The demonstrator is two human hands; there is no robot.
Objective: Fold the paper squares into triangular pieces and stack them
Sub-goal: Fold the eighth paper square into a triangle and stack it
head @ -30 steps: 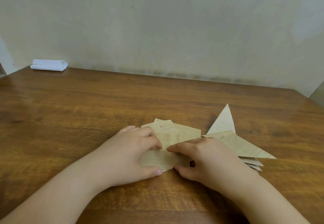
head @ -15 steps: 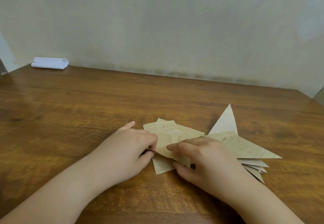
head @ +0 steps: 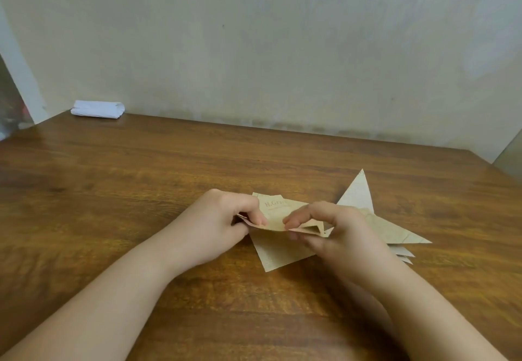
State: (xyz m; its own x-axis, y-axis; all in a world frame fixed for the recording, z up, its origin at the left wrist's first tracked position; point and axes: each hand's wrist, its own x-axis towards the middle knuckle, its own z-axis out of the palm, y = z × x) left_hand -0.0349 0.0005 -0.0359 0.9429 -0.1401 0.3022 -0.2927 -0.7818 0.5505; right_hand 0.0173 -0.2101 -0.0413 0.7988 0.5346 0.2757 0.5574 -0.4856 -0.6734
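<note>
A tan printed paper square (head: pixel 275 215) is held a little above the wooden table (head: pixel 141 179), near its middle. My left hand (head: pixel 223 219) pinches its left edge. My right hand (head: pixel 336 227) pinches its right side, where a fold bends the sheet. Under it lies another tan paper square (head: pixel 278 254), flat on the table with one corner pointing toward me. To the right sits a stack of folded triangular pieces (head: pixel 395 230), partly hidden behind my right hand, and one triangle (head: pixel 357 194) points away from me.
A folded white cloth or paper (head: pixel 97 109) lies at the far left corner of the table, against the pale wall (head: pixel 254 49). The table's right edge runs near the triangle stack.
Both hands have lifted the top paper square off the sheet below; earlier they pressed it flat on the table. The lower sheet now shows beneath.
</note>
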